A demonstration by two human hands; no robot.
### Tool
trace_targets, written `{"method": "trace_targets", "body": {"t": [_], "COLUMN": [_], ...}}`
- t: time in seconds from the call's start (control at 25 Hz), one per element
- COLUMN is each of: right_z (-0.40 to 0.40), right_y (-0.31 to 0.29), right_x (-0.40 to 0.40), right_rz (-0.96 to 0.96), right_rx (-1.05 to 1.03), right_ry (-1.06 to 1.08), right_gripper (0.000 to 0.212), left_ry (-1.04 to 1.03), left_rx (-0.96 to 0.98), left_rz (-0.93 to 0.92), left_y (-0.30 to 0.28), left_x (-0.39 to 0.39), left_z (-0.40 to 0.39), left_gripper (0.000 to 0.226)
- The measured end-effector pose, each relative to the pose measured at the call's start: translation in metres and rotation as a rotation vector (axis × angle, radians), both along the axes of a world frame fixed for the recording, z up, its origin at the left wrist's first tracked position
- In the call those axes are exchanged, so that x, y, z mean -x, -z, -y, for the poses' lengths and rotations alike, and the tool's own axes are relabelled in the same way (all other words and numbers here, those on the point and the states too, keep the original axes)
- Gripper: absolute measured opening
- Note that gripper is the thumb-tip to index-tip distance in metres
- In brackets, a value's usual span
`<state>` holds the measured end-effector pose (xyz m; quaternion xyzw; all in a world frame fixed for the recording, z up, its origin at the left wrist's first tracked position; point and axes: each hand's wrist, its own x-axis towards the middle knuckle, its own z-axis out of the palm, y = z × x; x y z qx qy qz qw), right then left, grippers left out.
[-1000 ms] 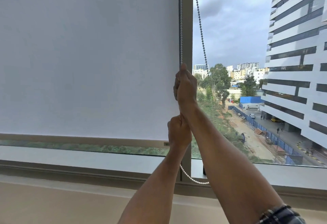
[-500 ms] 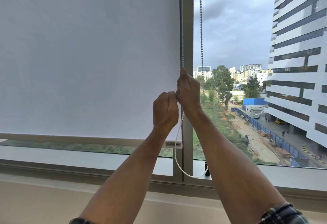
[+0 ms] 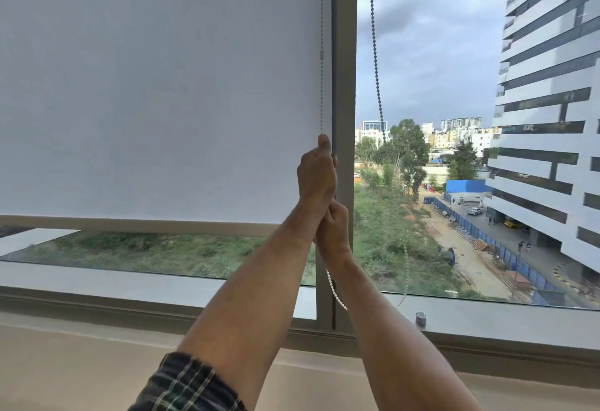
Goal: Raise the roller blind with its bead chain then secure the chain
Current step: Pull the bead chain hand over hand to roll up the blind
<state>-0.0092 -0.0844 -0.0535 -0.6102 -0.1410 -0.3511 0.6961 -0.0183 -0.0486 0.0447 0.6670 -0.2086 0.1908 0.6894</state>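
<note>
The hem bar (image 3: 136, 225) sits higher above the sill (image 3: 130, 284) than a second ago, with a wider strip of glass below it, so the roller blind (image 3: 156, 92) is rising but mostly down. Hands have swapped order: my left hand (image 3: 316, 176) is now on top, fingers curled tight around the bead chain (image 3: 321, 53) at the blind's 3 o'clock edge; my right hand (image 3: 332, 232) is directly beneath, touching it, fist closed on the same strand. Both forearms reach up, crossing at the wrists. Slack loop (image 3: 336, 293) hangs below. The chain clip (image 3: 420, 318) waits at 5 o'clock, unused.
</note>
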Motion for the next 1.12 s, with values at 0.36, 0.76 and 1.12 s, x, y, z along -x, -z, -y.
{"method": "trace_targets", "body": {"t": [0.36, 0.76, 1.12], "right_z": [0.014, 0.028, -0.001], "right_y": [0.029, -0.068, -0.078], "right_x": [0.003, 0.01, -0.001], "right_rz": [0.064, 0.132, 0.072], "right_rx": [0.229, 0.006, -0.013], "right_ry": [0.111, 0.229, 0.109], "right_gripper": [0.026, 0.021, 0.043], "left_ry": [-0.06, -0.164, -0.087], "left_rx": [0.019, -0.057, -0.067], "left_rz": [0.078, 0.045, -0.017], "left_y": [0.011, 0.081, 0.131], "left_x": [-0.003, -0.012, -0.014], "left_z": [0.001, 0.0, 0.006], "left_gripper": [0.069, 0.072, 0.051]}}
